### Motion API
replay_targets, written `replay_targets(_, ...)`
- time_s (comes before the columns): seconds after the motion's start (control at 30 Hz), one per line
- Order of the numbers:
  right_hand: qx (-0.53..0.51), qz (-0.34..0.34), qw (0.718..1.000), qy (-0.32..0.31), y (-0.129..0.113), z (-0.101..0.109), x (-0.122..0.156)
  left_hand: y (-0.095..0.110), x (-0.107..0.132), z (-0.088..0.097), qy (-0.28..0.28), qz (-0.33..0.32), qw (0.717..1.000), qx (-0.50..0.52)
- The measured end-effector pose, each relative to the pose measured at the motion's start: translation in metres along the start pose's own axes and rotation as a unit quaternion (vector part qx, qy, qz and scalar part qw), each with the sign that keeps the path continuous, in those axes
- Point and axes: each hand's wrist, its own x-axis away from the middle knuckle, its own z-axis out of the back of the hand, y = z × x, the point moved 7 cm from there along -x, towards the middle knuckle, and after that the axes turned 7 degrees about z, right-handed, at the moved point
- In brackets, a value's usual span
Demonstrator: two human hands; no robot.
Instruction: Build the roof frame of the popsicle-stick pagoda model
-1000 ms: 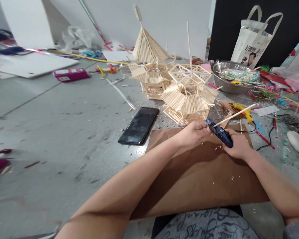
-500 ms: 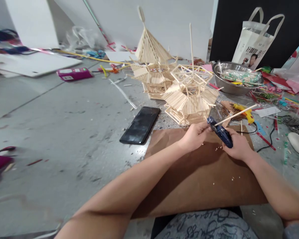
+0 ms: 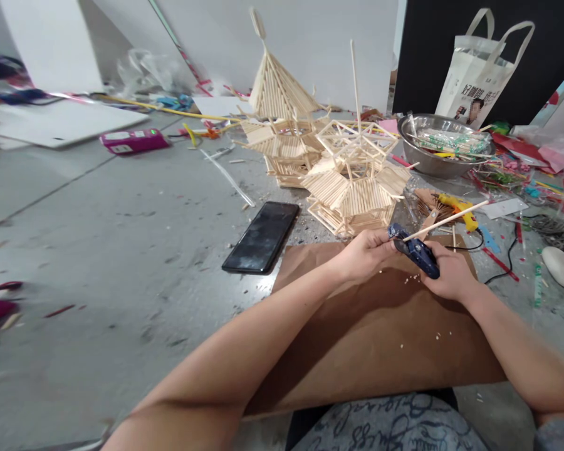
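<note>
My left hand is closed in a pinch on the near end of a thin wooden stick, which slants up to the right. My right hand is closed around a dark blue cutter tool whose jaws sit on the stick beside my left fingers. Both hands hover over a brown cardboard sheet dotted with small wood chips. Just beyond them stands a model pavilion of wooden sticks, with a taller roofed model behind it.
A black phone lies left of the cardboard. A yellow glue gun with a black cord, a metal bowl of sticks and a white tote bag are to the right. A pink box lies far left.
Both hands stay in place with the stick and cutter. The stick's far end has tipped slightly to the right. The camera view wobbled a little.
</note>
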Motion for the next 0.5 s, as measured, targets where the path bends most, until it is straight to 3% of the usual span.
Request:
replay_targets(0.2, 0.019, -0.028, 0.999, -0.024, -0.002, -0.002, 0.001, -0.001, -0.001, 0.003, 0.016, -0.041, 0.998, -0.049)
replay_targets(0.3, 0.037, -0.044, 0.998, -0.023, -0.001, -0.004, 0.001, -0.004, 0.0, 0.007, 0.092, -0.079, 0.984, -0.129)
replay_targets(0.4, 0.034, -0.044, 0.998, -0.016, -0.002, -0.007, 0.0, -0.01, 0.005, 0.013, 0.203, -0.068, 0.945, -0.246)
replay_targets(0.5, 0.024, -0.041, 0.999, -0.011, -0.003, -0.007, 0.0, -0.012, 0.008, 0.013, 0.222, -0.075, 0.931, -0.279)
